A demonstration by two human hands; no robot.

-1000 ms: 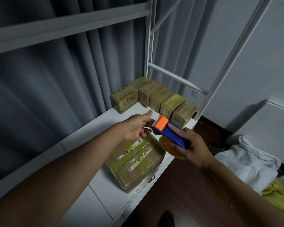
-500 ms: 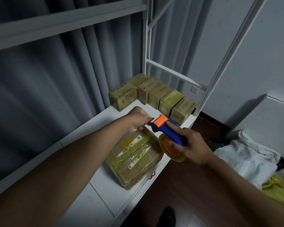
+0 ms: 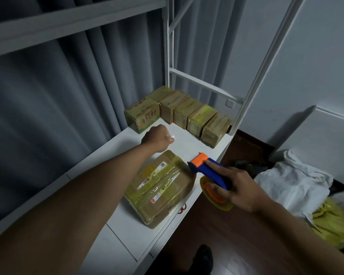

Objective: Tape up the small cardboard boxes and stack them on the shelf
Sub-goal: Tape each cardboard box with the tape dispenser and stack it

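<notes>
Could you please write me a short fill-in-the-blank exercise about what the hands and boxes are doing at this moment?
1. The right hand grips a blue and orange tape ____.
2. The left hand pinches the tape's free end over the white ____.
3. The large box lies flat, its top covered in clear ____.
4. The small boxes stand at the shelf's far end, against the grey ____.

Missing words: dispenser; shelf; tape; curtain

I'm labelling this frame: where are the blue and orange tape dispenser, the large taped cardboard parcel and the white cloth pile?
Blue and orange tape dispenser (image 3: 211, 170), head view, blue handle.
Large taped cardboard parcel (image 3: 163, 187), head view, top face.
White cloth pile (image 3: 292, 181), head view, middle fold.
</notes>
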